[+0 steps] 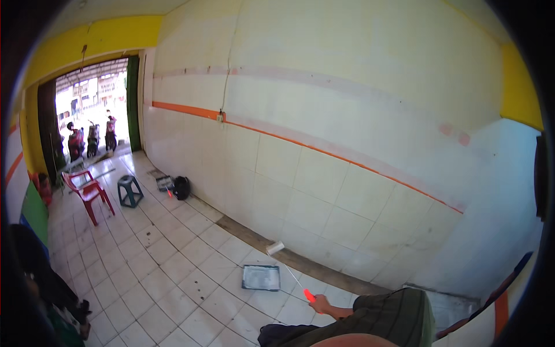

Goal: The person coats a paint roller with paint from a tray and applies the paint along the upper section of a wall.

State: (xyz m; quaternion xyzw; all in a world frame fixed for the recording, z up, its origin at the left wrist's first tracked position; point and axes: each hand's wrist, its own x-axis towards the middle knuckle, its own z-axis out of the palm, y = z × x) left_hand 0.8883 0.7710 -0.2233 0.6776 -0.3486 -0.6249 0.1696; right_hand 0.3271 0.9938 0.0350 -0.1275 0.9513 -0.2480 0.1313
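My right hand (320,305) is closed around the bright orange handle of a paint roller (276,247). Its thin metal rod runs up and to the left to a white roller sleeve, held near the foot of the wall. Below the sleeve, a shallow dark-rimmed paint tray (260,285) lies on the floor, coated with whitish paint. The roller's rod passes to the right of this tray. My left hand is out of view.
A tiled wall (277,156) with an orange stripe stands ahead. A red chair (89,191), a green stool (129,192), another tray (165,183) and a black round object (181,188) are farther left. Another person (49,277) is at the left edge.
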